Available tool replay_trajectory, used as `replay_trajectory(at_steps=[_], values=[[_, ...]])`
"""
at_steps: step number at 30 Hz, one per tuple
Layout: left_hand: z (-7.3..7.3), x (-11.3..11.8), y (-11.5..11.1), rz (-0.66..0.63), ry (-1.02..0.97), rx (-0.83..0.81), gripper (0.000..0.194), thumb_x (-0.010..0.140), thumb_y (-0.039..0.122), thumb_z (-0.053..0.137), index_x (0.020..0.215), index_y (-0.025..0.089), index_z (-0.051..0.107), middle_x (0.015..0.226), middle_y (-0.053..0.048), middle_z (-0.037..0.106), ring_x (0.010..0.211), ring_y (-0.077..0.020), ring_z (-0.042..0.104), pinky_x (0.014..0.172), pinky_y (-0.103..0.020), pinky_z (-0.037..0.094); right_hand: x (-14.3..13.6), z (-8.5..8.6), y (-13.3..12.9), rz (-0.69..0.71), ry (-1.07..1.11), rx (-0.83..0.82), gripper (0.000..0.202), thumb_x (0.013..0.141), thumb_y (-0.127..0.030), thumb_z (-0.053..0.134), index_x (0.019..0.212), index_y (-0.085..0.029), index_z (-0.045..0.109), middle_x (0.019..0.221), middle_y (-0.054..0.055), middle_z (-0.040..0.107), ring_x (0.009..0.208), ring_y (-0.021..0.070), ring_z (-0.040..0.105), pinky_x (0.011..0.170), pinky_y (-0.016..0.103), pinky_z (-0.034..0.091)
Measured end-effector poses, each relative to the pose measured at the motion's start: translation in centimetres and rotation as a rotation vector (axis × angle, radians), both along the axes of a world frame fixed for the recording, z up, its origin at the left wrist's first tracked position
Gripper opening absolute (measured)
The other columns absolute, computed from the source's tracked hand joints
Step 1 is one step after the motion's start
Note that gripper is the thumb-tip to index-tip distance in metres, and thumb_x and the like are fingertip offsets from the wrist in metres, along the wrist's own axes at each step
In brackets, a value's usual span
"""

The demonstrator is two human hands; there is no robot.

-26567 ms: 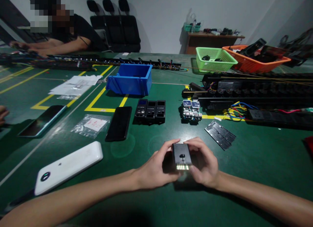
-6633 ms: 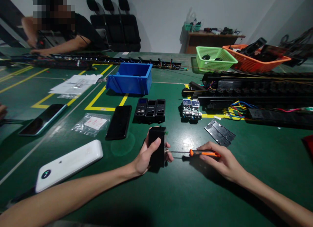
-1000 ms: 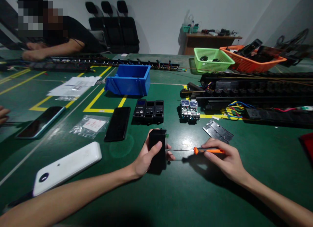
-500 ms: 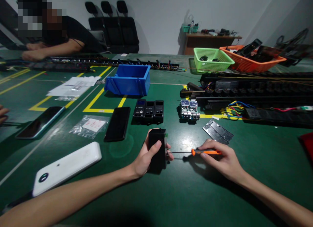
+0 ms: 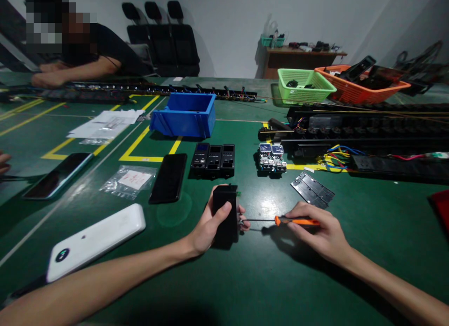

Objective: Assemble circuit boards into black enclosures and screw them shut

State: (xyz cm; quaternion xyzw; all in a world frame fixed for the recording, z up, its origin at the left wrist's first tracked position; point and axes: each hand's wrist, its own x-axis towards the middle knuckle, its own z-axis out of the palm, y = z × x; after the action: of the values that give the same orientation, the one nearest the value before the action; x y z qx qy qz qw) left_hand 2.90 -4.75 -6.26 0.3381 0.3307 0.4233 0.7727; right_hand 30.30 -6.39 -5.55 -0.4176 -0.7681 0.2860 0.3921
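Note:
My left hand (image 5: pixel 206 225) is closed around a black box-shaped plastic housing (image 5: pixel 226 223), thumb on its near face and fingertips showing past the right side. A bit of green shows at the housing's upper right edge. Between thumb and fingers, my right hand (image 5: pixel 315 228) grips an orange and black screwdriver (image 5: pixel 298 220). Its shaft points left, and the tip is at the housing's right side by my left fingertips; the exact contact spot is too small to make out. Beyond my hands stand several black modules (image 5: pixel 213 160) in a row. Small circuit boards with displays (image 5: pixel 271 157) sit to their right.
A black plastic panel (image 5: pixel 312 190) lies beyond my right hand. Left are a black phone (image 5: pixel 168 178), plastic bag (image 5: pixel 128 181), white device (image 5: pixel 98 242) and another phone (image 5: pixel 58 176). Farther off are a blue bin (image 5: pixel 184 115), green basket (image 5: pixel 305 87), orange basket (image 5: pixel 365 90) and a person.
Hardly anything differs. My right hand and the screwdriver handle have shifted very slightly; the left hand and the housing keep their place.

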Motion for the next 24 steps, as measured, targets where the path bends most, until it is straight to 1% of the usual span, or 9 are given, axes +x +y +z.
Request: replay_trajectory(at_steps=[2,4,7,12,16,19,21,24], values=[[-0.1,0.0,0.0,-0.002,-0.003,0.008,0.047,0.087,0.043,0.061,0.123,0.022,0.039,0.096,-0.008,0.064,0.081,-0.0258,0.071,0.076,-0.044,0.057,0.0,0.1,-0.1,-0.041,-0.040,-0.086,0.008,0.086,-0.023,0.065,0.092,-0.019,0.068,0.080,0.004,0.070,0.068,0.0151,0.065,0.060,0.025,0.048],[-0.2,-0.1,0.0,-0.008,-0.006,0.018,0.047,0.088,0.043,0.060,0.124,0.023,0.038,0.097,-0.007,0.064,0.082,-0.0259,0.071,0.076,-0.044,0.057,0.0,0.3,-0.2,-0.070,-0.081,-0.165,0.011,0.088,-0.028,0.063,0.090,-0.019,0.068,0.079,0.003,0.071,0.064,0.0145,0.065,0.057,0.024,0.047],[-0.2,-0.1,0.0,-0.018,-0.006,0.033,0.047,0.088,0.043,0.059,0.125,0.023,0.037,0.097,-0.007,0.063,0.083,-0.0263,0.071,0.076,-0.045,0.056,-0.1,0.6,-0.3,-0.092,-0.120,-0.206,0.017,0.089,-0.033,0.060,0.086,-0.018,0.069,0.073,0.003,0.071,0.059,0.0134,0.062,0.053,0.023,0.044],[0.0,-0.1,0.0,-0.028,-0.005,0.022,0.047,0.088,0.043,0.060,0.124,0.022,0.038,0.095,-0.007,0.064,0.083,-0.0258,0.071,0.078,-0.045,0.056,-0.5,1.0,-0.3,-0.094,-0.129,-0.194,0.020,0.089,-0.034,0.059,0.083,-0.018,0.069,0.068,0.002,0.069,0.054,0.0123,0.058,0.050,0.023,0.042],[-0.1,-0.2,0.0,-0.028,-0.011,0.029,0.043,0.088,0.043,0.060,0.121,0.022,0.042,0.097,-0.008,0.064,0.084,-0.0257,0.071,0.078,-0.046,0.056,-0.6,1.0,-0.2,-0.085,-0.123,-0.214,0.023,0.090,-0.036,0.058,0.080,-0.018,0.069,0.065,0.002,0.068,0.052,0.0124,0.056,0.048,0.023,0.041],[-0.3,-0.3,0.0,-0.044,-0.006,0.032,0.039,0.089,0.043,0.059,0.116,0.019,0.046,0.097,-0.008,0.064,0.084,-0.0254,0.071,0.079,-0.046,0.056,-0.4,0.6,-0.2,-0.063,-0.103,-0.219,0.020,0.089,-0.035,0.060,0.083,-0.018,0.069,0.069,0.003,0.070,0.055,0.0134,0.059,0.048,0.023,0.042],[-0.4,-0.3,0.0,-0.043,-0.002,0.032,0.038,0.089,0.044,0.058,0.115,0.019,0.047,0.097,-0.009,0.064,0.085,-0.0257,0.071,0.079,-0.046,0.056,-0.2,0.5,-0.2,-0.043,-0.089,-0.178,0.014,0.088,-0.030,0.062,0.087,-0.018,0.068,0.075,0.004,0.071,0.060,0.0143,0.063,0.053,0.024,0.045],[-0.3,-0.2,0.0,-0.028,0.004,0.016,0.040,0.088,0.045,0.059,0.114,0.018,0.046,0.096,-0.009,0.065,0.084,-0.0255,0.071,0.078,-0.045,0.056,-0.1,0.3,0.0,-0.001,-0.050,-0.059,0.006,0.085,-0.022,0.067,0.090,-0.019,0.067,0.078,0.004,0.069,0.067,0.0154,0.064,0.061,0.027,0.049]])
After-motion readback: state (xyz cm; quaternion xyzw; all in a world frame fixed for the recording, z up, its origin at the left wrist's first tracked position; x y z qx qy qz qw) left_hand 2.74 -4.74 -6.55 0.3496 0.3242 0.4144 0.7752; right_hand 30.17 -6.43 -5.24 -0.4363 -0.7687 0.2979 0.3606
